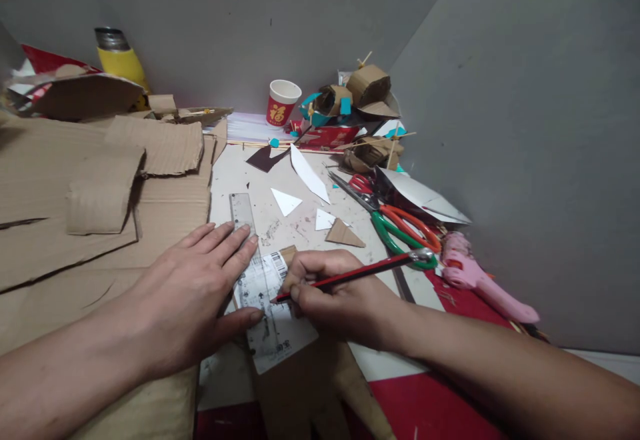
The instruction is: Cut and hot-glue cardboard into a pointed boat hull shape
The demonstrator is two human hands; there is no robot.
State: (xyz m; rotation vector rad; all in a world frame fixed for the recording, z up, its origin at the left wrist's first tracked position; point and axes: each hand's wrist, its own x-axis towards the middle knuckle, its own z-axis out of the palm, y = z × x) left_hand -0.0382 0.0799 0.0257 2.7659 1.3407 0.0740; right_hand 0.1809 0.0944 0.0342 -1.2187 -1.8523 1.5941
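My left hand (200, 287) lies with its fingers stretched over a clear plastic ruler (242, 208), pressing it down. Under the ruler is a piece of brown cardboard (300, 390) that bears a white printed label (295, 333) with a barcode. In my right hand (340, 293) is a red and black pencil (370, 267), held in a writing grip. Its tip meets the label close to the ruler's right edge. The cardboard's near end is cut into pointed strips. Part of the ruler is hidden by my left fingers.
Cardboard sheets (165, 193) are heaped on the left. Paper and cardboard scraps (345, 233) lie beyond my hands. Scissors with orange and green handles (395, 227) and a pink glue gun (485, 280) rest at right. Behind stand a paper cup (283, 103), a yellow bottle (120, 60) and cardboard models (370, 87).
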